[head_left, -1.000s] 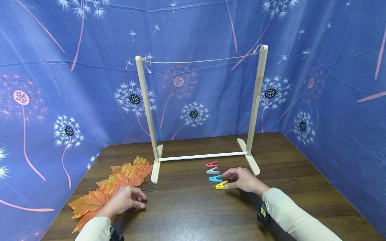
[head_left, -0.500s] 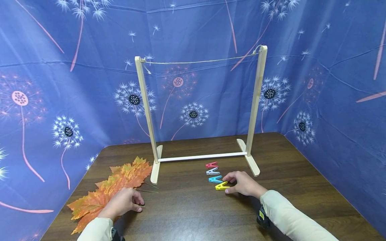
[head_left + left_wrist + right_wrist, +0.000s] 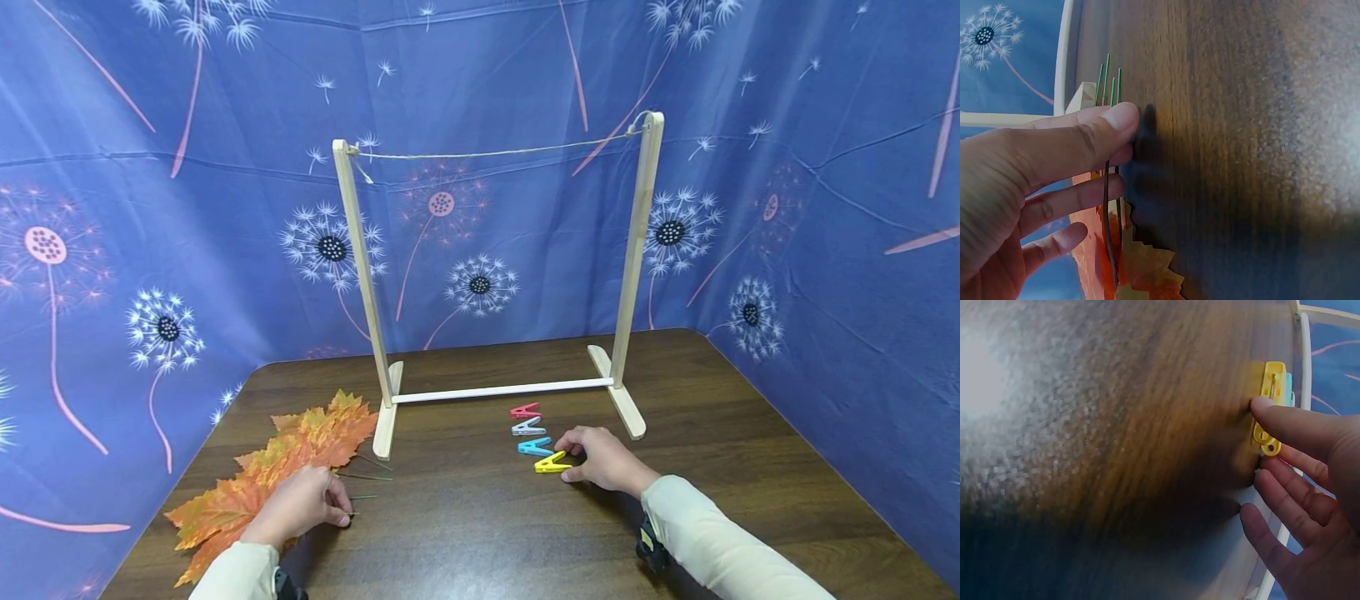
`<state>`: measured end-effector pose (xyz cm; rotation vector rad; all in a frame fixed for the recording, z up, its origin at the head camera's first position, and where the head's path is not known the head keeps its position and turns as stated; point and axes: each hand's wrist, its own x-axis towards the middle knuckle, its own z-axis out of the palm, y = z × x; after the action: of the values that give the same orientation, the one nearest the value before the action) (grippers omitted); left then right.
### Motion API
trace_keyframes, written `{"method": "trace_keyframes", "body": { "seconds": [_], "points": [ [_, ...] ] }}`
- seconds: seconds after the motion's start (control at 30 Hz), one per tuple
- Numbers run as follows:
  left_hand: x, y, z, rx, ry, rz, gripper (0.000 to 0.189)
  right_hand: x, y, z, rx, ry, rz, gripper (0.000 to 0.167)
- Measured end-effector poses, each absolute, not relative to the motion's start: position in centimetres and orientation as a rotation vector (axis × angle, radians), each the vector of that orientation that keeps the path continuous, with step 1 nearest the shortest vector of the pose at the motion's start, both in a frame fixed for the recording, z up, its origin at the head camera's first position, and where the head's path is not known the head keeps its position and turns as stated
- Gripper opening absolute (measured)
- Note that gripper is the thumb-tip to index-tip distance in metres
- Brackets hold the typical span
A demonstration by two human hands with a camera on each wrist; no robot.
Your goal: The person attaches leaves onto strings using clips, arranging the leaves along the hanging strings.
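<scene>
Orange and yellow artificial maple leaves (image 3: 322, 433) lie overlapped at the table's left, their thin stems pointing right. My left hand (image 3: 296, 504) is over their near side, thumb and index finger pinching at the nearest stem; the left wrist view shows the green stem tips (image 3: 1107, 78) poking out past the thumb. At the right, my right hand (image 3: 607, 462) holds the yellow clothespin (image 3: 550, 463) where it lies, thumb on its near side, index finger mostly hidden behind it. Blue (image 3: 534, 447), white (image 3: 528, 427) and red (image 3: 525, 410) clothespins lie in a row beyond it.
A wooden stand (image 3: 635, 250) rises behind, with a string (image 3: 487, 155) tied between its two posts and a white bar (image 3: 502, 390) low down. Its feet rest on the brown table (image 3: 465, 533). Blue dandelion-print cloth (image 3: 510, 75) hangs around the back and sides.
My left hand has shifted slightly left and toward me, its thumb and index finger closing at the nearest stem. My right hand has moved slightly toward me and settled around the yellow clothespin.
</scene>
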<state>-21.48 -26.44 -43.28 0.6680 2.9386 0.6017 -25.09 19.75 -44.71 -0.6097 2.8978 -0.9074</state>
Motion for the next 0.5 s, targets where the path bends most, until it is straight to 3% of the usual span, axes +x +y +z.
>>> {"method": "trace_keyframes", "body": {
  "seconds": [0.5],
  "points": [
    [-21.66, -26.05, -42.42, 0.777, 2.953, 0.478, 0.016, -25.26, 19.57, -44.33, -0.602, 2.899, -0.854, 0.024]
  ]
}}
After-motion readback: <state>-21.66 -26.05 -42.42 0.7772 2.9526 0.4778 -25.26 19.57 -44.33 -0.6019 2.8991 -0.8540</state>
